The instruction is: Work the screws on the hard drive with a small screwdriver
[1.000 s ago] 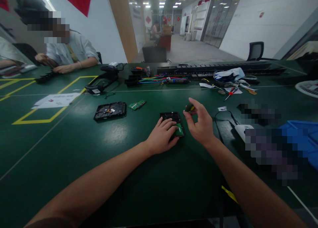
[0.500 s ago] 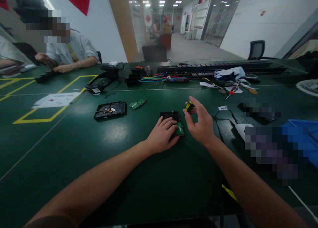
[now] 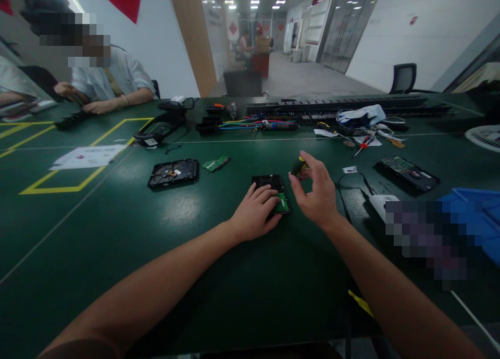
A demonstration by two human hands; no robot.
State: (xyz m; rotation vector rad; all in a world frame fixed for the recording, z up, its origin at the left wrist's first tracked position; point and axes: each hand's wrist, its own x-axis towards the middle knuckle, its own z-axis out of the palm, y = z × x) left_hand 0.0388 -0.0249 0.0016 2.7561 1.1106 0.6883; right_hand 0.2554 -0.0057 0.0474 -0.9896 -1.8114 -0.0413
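The green worktop (image 3: 175, 291) spreads out in front of me, marked with yellow tape; I take the person as sitting at six o'clock and the drive under their left hand as the clock's centre. A co-worker (image 3: 121, 75) in a pale shirt sits at ten o'clock. Behind them a red banner (image 3: 127, 3) bears dark strokes I can't read. A blue crate (image 3: 488, 198) stands far out at three. Near half past nine, white sheets (image 3: 89, 158) carry a reddish mark and print too small to read.

The left hand (image 3: 254, 213) lies palm down on the middle drive (image 3: 273, 182), fingers loosely spread, just as it did a second ago. The right hand (image 3: 317, 189), close by at three, pinches a screwdriver (image 3: 298, 166) between thumb and fingertips. Half a second back its yellow face showed; now the handle has turned mostly dark green, yellow at the top. I can't tell whether its tip touches the drive.

The left drive (image 3: 174, 174) lies toward ten, the right drive (image 3: 408, 174) toward two. A small green board (image 3: 216, 164) lies just right of the former.
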